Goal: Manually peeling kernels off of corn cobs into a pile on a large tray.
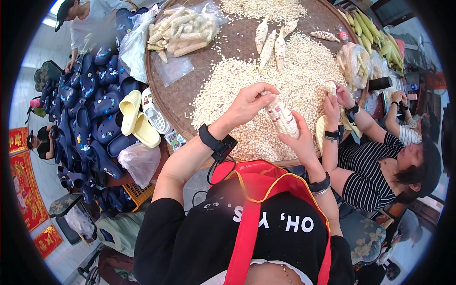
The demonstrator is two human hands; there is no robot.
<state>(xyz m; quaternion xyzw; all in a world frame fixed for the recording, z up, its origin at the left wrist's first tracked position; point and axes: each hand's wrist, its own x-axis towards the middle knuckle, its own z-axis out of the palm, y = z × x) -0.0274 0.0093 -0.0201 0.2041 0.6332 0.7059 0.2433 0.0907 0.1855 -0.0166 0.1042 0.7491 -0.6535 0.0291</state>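
Between my two hands is an ear of corn [282, 117] with white kernels and some reddish-purple ones, tilted over the near side of a big kernel heap. My left hand [248, 103] has its fingers closed at the ear's upper end. Around the lower end, the thumb and fingers of my right hand [302, 140] grip the ear. Loose pale kernels [223, 90] are spread below on a large round brown tray [202, 61]. Farther off, several ears of corn [267, 47] lie on the heap.
A plastic bag of bare cobs [190, 29] lies at the tray's far left. On the right, a co-worker's hands [339, 99] hold another ear. Green-husked corn [373, 31] is piled at the far right. Dark blue clogs [90, 109] and yellow slippers [137, 118] are stacked on the left.
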